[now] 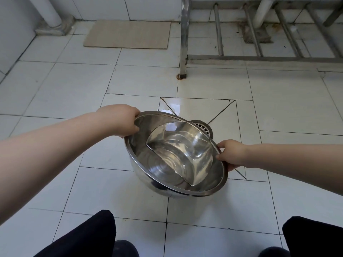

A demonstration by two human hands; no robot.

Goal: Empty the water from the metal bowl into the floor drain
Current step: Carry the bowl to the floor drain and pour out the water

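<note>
A large shiny metal bowl (148, 164) is held low over the white tiled floor, tilted toward its far right side. Water (178, 151) is pooled against that lower far side, its surface reaching up to the rim. My left hand (121, 120) grips the bowl's rim at the far left. My right hand (232, 154) grips the rim at the right. The round floor drain (203, 127), with a white grate, lies just beyond the bowl's far rim and is partly hidden by it. A wet patch (171, 107) shines on the tile behind the bowl.
A steel table frame leg (183, 52) with low crossbars stands at the back right. A beige mat (128, 34) lies by the rear wall, with a white pipe (49, 12) in the left corner. My dark-trousered knees (89, 236) are at the bottom.
</note>
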